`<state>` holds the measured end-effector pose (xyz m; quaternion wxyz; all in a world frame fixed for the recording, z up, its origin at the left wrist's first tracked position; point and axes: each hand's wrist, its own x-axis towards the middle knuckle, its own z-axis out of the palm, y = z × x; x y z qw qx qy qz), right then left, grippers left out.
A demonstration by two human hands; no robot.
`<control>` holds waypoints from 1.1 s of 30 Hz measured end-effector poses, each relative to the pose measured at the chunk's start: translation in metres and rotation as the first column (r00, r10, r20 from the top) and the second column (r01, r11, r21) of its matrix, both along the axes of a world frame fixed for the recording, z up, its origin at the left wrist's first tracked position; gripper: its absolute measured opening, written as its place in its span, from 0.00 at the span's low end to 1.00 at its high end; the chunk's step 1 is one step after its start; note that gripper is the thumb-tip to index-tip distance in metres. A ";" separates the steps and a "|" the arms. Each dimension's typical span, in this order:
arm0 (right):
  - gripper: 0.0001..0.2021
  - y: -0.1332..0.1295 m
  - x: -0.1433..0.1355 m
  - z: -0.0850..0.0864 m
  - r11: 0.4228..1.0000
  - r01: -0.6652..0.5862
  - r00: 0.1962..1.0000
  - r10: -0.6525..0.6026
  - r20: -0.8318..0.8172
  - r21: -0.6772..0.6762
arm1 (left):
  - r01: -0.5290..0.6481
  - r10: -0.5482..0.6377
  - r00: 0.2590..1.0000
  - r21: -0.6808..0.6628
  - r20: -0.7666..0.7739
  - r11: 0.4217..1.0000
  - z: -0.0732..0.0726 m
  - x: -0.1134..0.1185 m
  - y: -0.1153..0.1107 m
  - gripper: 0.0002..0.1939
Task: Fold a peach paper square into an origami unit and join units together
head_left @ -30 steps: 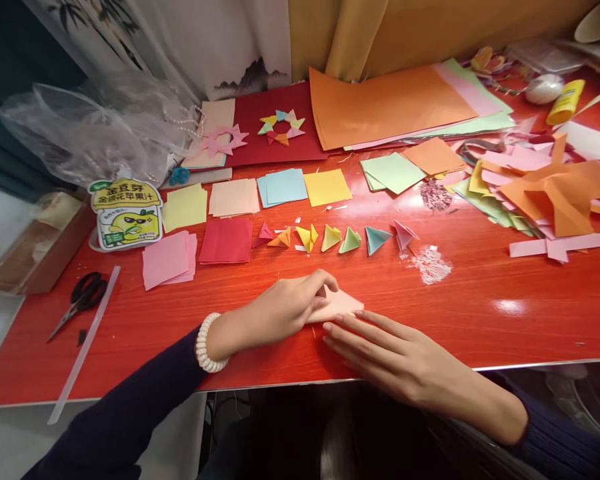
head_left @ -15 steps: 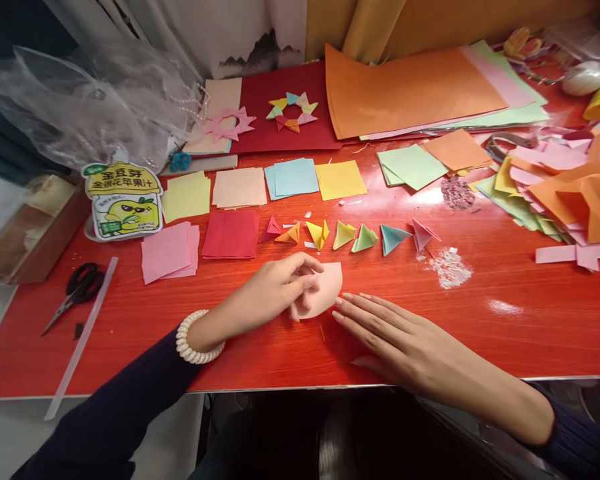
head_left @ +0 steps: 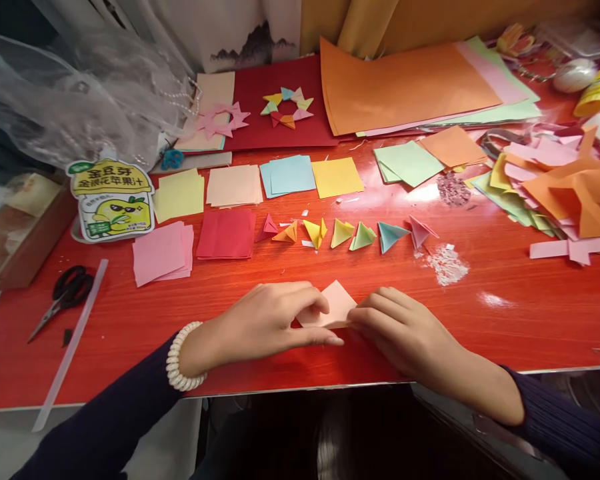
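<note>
A pale pink piece of folded paper point(head_left: 336, 303) lies near the table's front edge, with a corner pointing away from me. At its left side is my left hand point(head_left: 267, 319), fingers curled over the paper and thumb stretched along the lower edge. My right hand point(head_left: 413, 327) pinches the right corner, its fingers pressed together. My hands partly cover both ends of the paper. Beyond them runs a row of small folded paper pieces, among them a yellow one point(head_left: 316, 233), a blue one point(head_left: 393, 236) and a pink one point(head_left: 421, 232).
Square paper stacks stand behind, including red point(head_left: 226, 235), pink point(head_left: 163, 253) and light blue point(head_left: 288, 176). Black-handled scissors point(head_left: 70, 290) and a translucent strip point(head_left: 73, 343) lie left. Paper scraps point(head_left: 575, 187) pile up right. A multicoloured paper ring point(head_left: 287, 107) rests on red sheets.
The pale paper has turned from a curved, half-bent sheet to a flatter fold with its corner pointing away. My right hand has moved from lying flat beside it to pinching its right corner.
</note>
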<state>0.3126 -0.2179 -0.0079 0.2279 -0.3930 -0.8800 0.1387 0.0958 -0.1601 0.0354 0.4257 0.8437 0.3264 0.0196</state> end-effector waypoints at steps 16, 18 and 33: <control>0.06 -0.008 -0.009 -0.002 0.928 0.322 0.940 -0.337 -0.050 -0.186 | -0.303 0.305 0.950 0.046 -0.068 0.952 -0.012 0.002 -0.023 0.12; 0.06 -0.008 -0.008 -0.001 0.925 0.330 0.938 -0.344 -0.046 -0.189 | -0.286 0.291 0.956 0.089 -0.038 0.954 -0.014 0.002 -0.025 0.11; 0.22 -0.021 -0.001 -0.010 0.966 0.257 0.966 -0.257 0.027 0.008 | -0.122 0.091 0.990 0.359 0.104 0.925 -0.028 0.002 -0.029 0.21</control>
